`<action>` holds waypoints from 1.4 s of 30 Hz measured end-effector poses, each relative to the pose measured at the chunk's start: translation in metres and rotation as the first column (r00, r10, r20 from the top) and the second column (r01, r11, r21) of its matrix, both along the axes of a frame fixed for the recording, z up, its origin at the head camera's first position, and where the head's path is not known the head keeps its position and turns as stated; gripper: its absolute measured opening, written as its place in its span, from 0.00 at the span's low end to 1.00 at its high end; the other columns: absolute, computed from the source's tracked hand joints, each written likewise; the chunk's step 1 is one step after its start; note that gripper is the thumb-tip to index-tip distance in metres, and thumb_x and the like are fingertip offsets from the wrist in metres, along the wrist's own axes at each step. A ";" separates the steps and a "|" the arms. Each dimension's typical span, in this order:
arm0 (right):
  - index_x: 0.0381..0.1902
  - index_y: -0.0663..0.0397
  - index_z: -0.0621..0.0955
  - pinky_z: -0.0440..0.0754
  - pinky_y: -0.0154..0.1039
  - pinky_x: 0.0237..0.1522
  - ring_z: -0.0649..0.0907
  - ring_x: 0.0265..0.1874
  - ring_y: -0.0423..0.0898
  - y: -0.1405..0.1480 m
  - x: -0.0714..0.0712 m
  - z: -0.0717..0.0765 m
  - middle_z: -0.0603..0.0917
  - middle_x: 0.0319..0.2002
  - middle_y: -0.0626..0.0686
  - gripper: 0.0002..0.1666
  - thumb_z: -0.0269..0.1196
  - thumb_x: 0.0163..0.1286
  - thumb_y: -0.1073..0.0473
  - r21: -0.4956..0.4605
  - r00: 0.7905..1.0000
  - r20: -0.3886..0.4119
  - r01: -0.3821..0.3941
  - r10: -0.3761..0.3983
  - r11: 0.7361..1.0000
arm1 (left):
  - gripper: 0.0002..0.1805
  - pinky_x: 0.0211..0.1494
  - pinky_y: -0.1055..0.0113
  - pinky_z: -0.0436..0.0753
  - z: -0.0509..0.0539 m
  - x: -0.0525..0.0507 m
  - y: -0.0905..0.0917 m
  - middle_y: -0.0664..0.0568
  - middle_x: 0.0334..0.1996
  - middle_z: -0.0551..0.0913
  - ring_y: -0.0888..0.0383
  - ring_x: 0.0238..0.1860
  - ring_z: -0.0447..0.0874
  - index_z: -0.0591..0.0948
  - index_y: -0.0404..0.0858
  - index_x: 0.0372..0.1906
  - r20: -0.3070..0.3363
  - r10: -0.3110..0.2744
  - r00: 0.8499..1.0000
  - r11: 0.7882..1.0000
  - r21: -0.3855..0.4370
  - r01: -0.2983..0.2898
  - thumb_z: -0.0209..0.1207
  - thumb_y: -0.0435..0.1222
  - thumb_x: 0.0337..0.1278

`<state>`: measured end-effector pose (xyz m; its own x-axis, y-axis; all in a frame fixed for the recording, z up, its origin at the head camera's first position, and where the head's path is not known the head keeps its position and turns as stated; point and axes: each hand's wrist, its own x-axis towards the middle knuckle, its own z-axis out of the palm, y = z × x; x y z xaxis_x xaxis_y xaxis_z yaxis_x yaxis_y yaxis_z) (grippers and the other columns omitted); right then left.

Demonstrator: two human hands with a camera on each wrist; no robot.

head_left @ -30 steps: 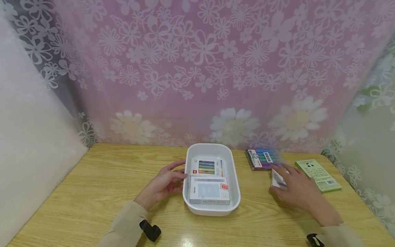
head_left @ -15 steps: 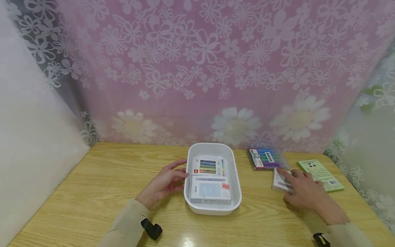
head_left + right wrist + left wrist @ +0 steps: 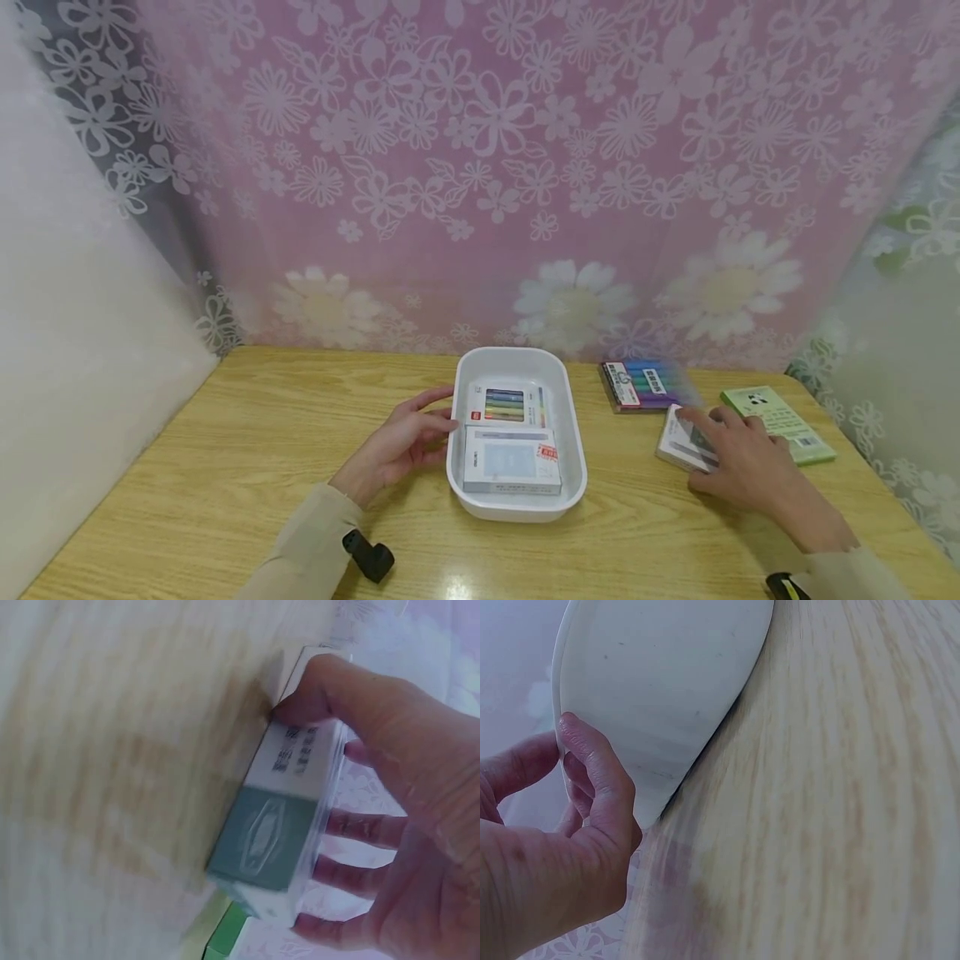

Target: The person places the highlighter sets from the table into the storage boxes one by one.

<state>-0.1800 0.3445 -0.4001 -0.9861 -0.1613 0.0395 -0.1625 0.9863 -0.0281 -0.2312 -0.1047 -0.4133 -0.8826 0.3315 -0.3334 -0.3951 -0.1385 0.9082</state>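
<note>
The left hand (image 3: 397,454) is beside the left side of a white tray (image 3: 577,467), fingers loosely bent; in the left wrist view its fingertips touch the edge of the tray (image 3: 660,675). Inside the tray lie a box of coloured sticks (image 3: 506,405) and, nearer, a white box (image 3: 510,462). At the right, the right hand (image 3: 750,467) grips a small white box (image 3: 678,443) on the table. In the right wrist view its thumb lies against the printed side of the box (image 3: 277,817), with the other fingers along the far side.
A clear pack of coloured pens (image 3: 641,386) lies behind the small box. A green box (image 3: 787,425) with a panda picture lies beyond the right hand. A flowered curtain (image 3: 480,183) hangs along the table's back edge (image 3: 337,352).
The right hand first moved right, uncovering more of the small box; since then the box has turned slightly under its fingers. The left hand stays at the tray.
</note>
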 end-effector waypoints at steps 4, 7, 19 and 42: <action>0.66 0.41 0.73 0.74 0.68 0.31 0.77 0.46 0.72 -0.002 0.002 -0.002 0.78 0.57 0.65 0.47 0.76 0.48 0.41 0.004 0.999 -0.036 -0.004 0.004 1.000 | 0.35 0.40 0.66 0.86 -0.001 0.000 -0.001 0.39 0.69 0.76 0.59 0.46 0.87 0.68 0.46 0.74 -0.004 0.000 1.000 1.000 -0.004 0.000 0.61 0.29 0.62; 0.65 0.40 0.75 0.74 0.67 0.32 0.78 0.45 0.69 -0.004 0.004 -0.003 0.79 0.56 0.62 0.45 0.76 0.48 0.40 0.011 0.997 -0.079 -0.023 0.024 1.000 | 0.35 0.40 0.66 0.86 -0.002 -0.001 -0.001 0.39 0.69 0.77 0.59 0.45 0.87 0.69 0.46 0.74 -0.009 0.001 1.000 1.000 -0.008 -0.002 0.61 0.29 0.62; 0.65 0.41 0.79 0.73 0.60 0.35 0.78 0.47 0.64 -0.021 0.011 0.008 0.79 0.57 0.60 0.41 0.76 0.52 0.43 -0.038 0.967 -0.224 -0.135 0.123 0.990 | 0.35 0.42 0.65 0.87 -0.002 0.001 -0.001 0.39 0.68 0.77 0.58 0.47 0.88 0.68 0.46 0.75 -0.019 -0.005 1.000 1.000 -0.018 0.005 0.61 0.30 0.62; 0.62 0.36 0.81 0.76 0.52 0.37 0.81 0.47 0.55 -0.083 0.017 0.041 0.83 0.54 0.54 0.41 0.77 0.46 0.49 -0.076 0.820 -0.455 -0.425 0.348 0.902 | 0.34 0.40 0.65 0.86 -0.002 0.001 0.001 0.40 0.65 0.79 0.58 0.47 0.87 0.70 0.48 0.74 -0.037 0.016 0.999 0.998 -0.055 -0.018 0.62 0.30 0.63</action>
